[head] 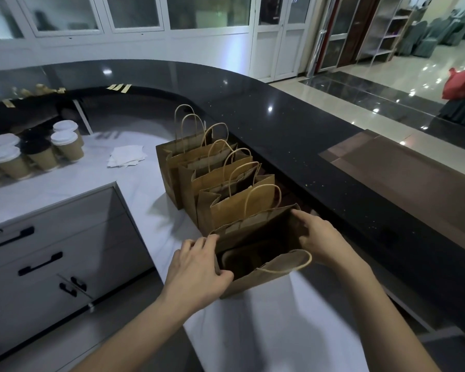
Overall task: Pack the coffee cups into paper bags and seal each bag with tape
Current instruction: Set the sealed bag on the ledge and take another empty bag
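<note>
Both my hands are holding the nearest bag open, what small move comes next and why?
Probably let go with the left hand and reach for a lidded cup at far left: the nearest bag stands open with no cup visible inside, and the right hand steadies it.

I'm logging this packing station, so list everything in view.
paper bags: about five, brown, in a row on the white counter
coffee cups: several, tan with white or black lids, far left
tape strips: several, yellowish, on the edge of the black counter
napkins: one stack, white, between cups and bags
cabinet: one, grey with black handles, lower left
hands: two, bare; left hand and right hand grip the nearest bag at its open mouth
</note>
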### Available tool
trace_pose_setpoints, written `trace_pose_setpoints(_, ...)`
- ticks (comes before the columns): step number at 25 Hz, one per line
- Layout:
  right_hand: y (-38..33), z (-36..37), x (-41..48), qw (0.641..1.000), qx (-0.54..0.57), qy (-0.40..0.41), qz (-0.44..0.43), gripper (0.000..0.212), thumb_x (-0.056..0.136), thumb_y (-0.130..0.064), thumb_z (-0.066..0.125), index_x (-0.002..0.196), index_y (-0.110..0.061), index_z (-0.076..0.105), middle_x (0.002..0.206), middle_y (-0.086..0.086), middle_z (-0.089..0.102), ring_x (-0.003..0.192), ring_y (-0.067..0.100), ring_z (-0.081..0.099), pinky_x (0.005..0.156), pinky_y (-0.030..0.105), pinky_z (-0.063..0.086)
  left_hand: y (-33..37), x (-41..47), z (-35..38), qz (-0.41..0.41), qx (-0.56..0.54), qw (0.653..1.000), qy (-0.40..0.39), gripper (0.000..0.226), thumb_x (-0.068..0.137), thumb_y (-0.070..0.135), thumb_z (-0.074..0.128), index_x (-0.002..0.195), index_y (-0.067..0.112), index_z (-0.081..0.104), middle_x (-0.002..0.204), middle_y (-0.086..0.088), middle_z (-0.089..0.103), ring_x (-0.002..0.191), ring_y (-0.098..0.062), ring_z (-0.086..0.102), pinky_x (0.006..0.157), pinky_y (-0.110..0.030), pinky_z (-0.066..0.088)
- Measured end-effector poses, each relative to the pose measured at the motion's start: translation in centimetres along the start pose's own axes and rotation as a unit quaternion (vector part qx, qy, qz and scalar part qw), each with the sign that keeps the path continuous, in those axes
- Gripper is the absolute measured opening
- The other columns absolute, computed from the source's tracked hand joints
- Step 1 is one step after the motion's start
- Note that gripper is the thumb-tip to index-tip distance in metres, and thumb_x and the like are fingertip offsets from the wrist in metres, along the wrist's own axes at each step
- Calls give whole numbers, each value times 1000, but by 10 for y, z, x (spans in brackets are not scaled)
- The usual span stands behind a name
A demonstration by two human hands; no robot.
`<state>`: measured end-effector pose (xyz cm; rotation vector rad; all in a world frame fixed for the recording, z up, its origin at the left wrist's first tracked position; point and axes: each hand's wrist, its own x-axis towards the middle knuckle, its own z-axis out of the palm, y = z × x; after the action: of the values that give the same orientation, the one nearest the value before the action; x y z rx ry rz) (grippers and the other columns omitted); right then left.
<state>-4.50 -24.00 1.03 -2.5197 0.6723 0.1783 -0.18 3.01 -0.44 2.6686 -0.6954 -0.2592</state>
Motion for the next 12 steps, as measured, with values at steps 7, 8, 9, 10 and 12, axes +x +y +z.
trace_pose_setpoints(7, 0, 2, -44, 999, 34, -13, -23, 82, 93, -3, 61, 159, -36, 26, 153, 3, 47, 129, 19, 53, 82, 22, 48, -8, -32, -7, -17, -24, 1000, 3, 78, 83, 43, 55, 152, 32, 21, 144, 11, 44, 127, -14, 38, 95, -32, 41)
trace_pose_setpoints(8, -1, 2, -49, 999, 40, -15, -27, 82, 93, -4, 61, 159, -36, 26, 153, 3, 47, 124, 16, 56, 79, 19, 48, -9, -37, -7, -21, -27, 999, 6, 78, 84, 43, 55, 153, 32, 20, 145, 12, 43, 128, -14, 38, 96, -32, 42)
trace_pose_setpoints(9, -3, 4, -53, 998, 44, -16, -30, 81, 93, -5, 61, 159, -36, 26, 153, 4, 47, 113, 10, 59, 74, 15, 48, -11, -43, -7, -26, -33, 999, 12, 78, 84, 42, 55, 153, 32, 20, 146, 12, 43, 128, -13, 37, 96, -33, 42)
trace_pose_setpoints(10, -5, 5, -57, 998, 47, -18, -34, 80, 93, -5, 61, 159, -36, 27, 152, 4, 47, 98, 5, 59, 63, 11, 48, -13, -48, -7, -31, -42, 998, 19, 78, 85, 41, 56, 153, 32, 19, 146, 12, 42, 127, -13, 38, 96, -32, 42)
trace_pose_setpoints(12, -11, 11, -65, 997, 53, -20, -42, 78, 94, -6, 60, 158, -36, 28, 151, 6, 47, 81, -1, 53, 49, 10, 45, -18, -60, -8, -47, -54, 997, 36, 79, 85, 39, 56, 154, 31, 19, 147, 12, 41, 127, -13, 38, 96, -33, 41)
